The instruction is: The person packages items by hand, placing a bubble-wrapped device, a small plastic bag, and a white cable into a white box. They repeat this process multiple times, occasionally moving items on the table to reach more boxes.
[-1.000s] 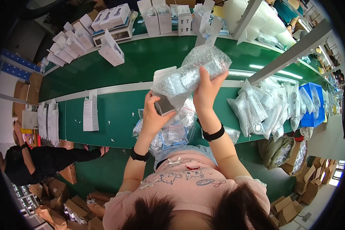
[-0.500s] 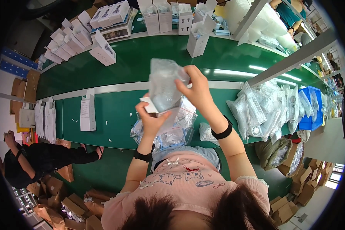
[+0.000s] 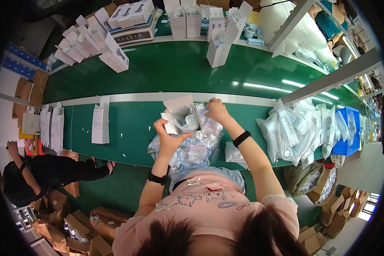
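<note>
Green worktop (image 3: 134, 117); white box (image 3: 179, 104) — held in left fingers (image 3: 160, 126).

A person in black (image 3: 53, 177) stands left, cardboard boxes (image 3: 339, 216) lie near right, a scale (image 3: 134, 36) sits far left.

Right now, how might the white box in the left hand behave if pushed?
The white box seems stiff, given its flat walls; its thin raised flap may bend. Bubble wrap inside might slide out the open top.
</note>
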`<state>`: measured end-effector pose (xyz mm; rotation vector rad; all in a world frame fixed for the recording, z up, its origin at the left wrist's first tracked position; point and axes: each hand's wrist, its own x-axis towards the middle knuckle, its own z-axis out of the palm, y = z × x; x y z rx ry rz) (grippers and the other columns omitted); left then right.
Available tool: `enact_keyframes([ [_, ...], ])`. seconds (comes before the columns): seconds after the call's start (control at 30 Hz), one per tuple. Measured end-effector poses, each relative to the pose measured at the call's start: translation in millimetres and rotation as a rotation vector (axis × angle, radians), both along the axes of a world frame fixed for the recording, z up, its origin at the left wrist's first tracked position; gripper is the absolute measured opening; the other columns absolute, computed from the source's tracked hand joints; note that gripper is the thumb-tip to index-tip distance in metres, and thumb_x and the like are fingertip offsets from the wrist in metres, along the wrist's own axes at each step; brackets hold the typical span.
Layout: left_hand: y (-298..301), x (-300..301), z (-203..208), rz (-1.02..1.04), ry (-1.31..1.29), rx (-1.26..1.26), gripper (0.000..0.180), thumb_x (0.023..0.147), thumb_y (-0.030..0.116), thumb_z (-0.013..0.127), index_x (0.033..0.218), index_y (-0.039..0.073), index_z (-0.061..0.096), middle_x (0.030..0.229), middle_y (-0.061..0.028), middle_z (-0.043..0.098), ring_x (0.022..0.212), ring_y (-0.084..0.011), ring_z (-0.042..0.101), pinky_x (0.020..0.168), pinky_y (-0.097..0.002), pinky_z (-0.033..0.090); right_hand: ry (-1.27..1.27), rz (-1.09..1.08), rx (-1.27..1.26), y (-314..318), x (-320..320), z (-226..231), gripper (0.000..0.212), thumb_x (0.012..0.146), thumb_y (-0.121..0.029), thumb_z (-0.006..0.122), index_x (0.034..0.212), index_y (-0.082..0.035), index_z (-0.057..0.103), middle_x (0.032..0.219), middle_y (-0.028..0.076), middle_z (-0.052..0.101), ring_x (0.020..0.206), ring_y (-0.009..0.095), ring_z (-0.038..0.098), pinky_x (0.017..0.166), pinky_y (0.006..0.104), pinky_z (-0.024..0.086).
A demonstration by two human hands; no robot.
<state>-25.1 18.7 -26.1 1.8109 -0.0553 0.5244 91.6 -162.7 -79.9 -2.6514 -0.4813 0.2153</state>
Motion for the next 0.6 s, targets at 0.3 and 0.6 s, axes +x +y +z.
enact_keyframes([
  [0.3,9,13,44,-0.091,0.136,0.231,0.032,0.060,0.010,0.073,0.084,0.003,0.054,0.114,-0.0140,0.043,0.093,-0.0231,0.050,0.077,-0.0303,0.041,0.238,0.014,0.609,-19,-3,12,0.024,0.069,-0.008,0.065,0.090,-0.001,0.057,0.088,0.013,0.060,0.085,0.024,0.059,0.072,0.0320,0.047],
  [0.6,10,25,55,0.000,0.294,0.107,0.017,0.061,0.005,0.070,0.065,-0.001,0.055,0.085,-0.0090,0.058,0.058,-0.0114,0.050,0.050,-0.0228,0.040,0.091,-0.006,0.648,-30,0,-26,0.009,0.074,-0.003,0.055,0.081,0.001,0.053,0.080,0.011,0.058,0.071,0.022,0.057,0.065,0.0292,0.045],
])
